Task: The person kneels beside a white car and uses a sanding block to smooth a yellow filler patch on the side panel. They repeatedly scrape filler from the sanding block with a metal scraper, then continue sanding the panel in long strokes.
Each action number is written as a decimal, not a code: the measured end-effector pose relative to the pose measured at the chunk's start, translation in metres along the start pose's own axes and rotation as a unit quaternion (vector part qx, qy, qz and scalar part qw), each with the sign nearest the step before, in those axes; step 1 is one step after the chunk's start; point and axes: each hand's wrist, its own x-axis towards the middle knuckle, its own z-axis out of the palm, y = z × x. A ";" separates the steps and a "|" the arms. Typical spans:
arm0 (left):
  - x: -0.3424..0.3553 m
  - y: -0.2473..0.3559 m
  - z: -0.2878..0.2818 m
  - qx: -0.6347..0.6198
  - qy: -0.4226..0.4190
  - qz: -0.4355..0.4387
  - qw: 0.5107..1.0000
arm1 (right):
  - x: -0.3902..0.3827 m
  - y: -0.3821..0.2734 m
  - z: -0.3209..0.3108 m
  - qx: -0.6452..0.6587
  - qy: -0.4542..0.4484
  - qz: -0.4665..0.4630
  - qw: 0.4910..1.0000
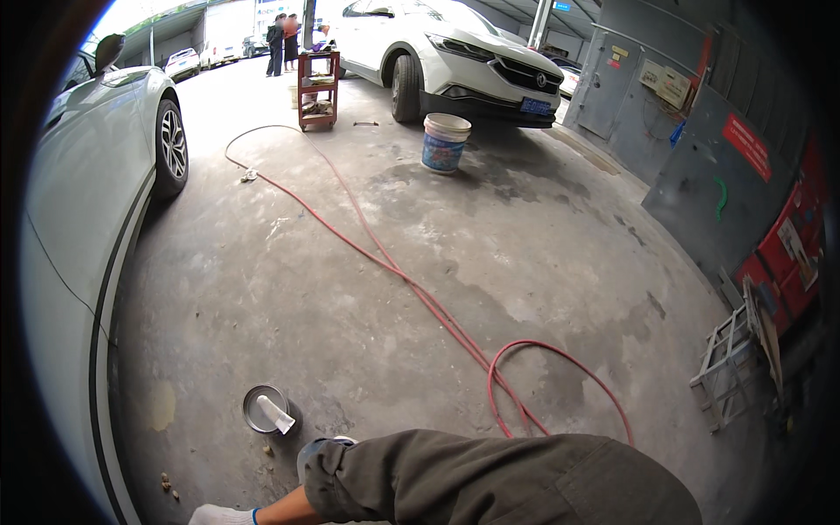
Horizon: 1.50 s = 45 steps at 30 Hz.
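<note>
My right hand (220,515), in a white knit glove with a blue cuff edge, reaches across to the lower left, close to the light-coloured car (83,201). The lower edge of the picture cuts it off, so its fingers and anything in them are hidden. A dark olive sleeve (490,477) covers that arm down to the forearm. Beyond the hand, a round metal tin (248,411) stands on the concrete floor, with a white squeeze tube (275,414) lying across its top. My left hand is out of view.
A red hose (385,258) snakes over the floor and loops near my arm. Ahead stand a bucket (444,144), a red tool cart (318,92) and a white car (472,57). A metal step frame (726,372) is at right. Two people (283,44) stand far off.
</note>
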 end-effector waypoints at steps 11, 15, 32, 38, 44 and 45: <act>-0.012 0.062 0.004 -0.305 -0.087 -0.104 0.942 | 0.012 0.017 -0.008 0.056 -0.099 -0.047 0.992; -0.010 0.051 0.005 -0.445 -0.101 -0.339 0.823 | 0.019 0.017 0.001 -0.040 0.007 -0.004 0.999; 0.000 0.125 0.005 -0.178 0.018 -0.272 0.945 | 0.010 0.000 0.017 0.035 0.146 0.215 0.965; -0.006 0.125 0.012 -0.177 0.006 -0.181 0.967 | 0.010 0.001 0.011 0.006 0.146 0.217 0.965; -0.002 0.138 0.008 -0.190 -0.022 -0.145 0.971 | 0.007 0.018 0.014 0.058 0.159 0.208 0.963; -0.002 0.139 0.007 -0.202 -0.026 -0.152 0.967 | 0.006 0.019 0.014 0.040 0.160 0.201 0.966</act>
